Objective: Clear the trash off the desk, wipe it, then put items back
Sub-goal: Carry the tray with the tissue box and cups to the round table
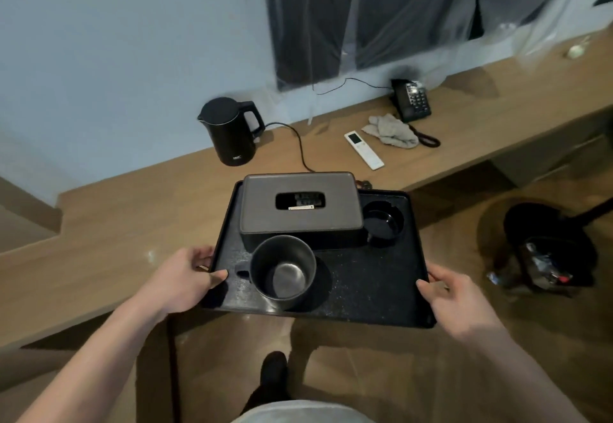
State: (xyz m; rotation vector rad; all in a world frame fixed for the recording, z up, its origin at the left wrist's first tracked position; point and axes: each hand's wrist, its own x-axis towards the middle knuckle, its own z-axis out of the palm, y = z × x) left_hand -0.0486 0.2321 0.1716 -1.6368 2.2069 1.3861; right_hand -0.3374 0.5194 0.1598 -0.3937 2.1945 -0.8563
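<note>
Head-camera view: a person grips a black tray (pixel 365 290) by its two short ends, holding it level at the near edge of a wooden desk (pixel 116 223). The left hand (pixel 185 276) curls over the tray's left rim, thumb on top; the right hand (pixel 454 296) clasps the right rim the same way. The tray's long axis runs left to right, tilted slightly clockwise, its far edge overlapping the desk and its near edge out over the floor. On it sit a dark tissue box (pixel 300 210) at the far side, long axis also left to right, a black mug (pixel 282 270) near the left hand with its handle pointing left, and a black ashtray (pixel 383 220) just right of the box. Farther back on the desk stand a black kettle (pixel 230 130), a white remote (pixel 363 150), a grey cloth (pixel 391 130) and a black telephone (pixel 411 100). A bin (pixel 547 256) stands on the floor at right.
</note>
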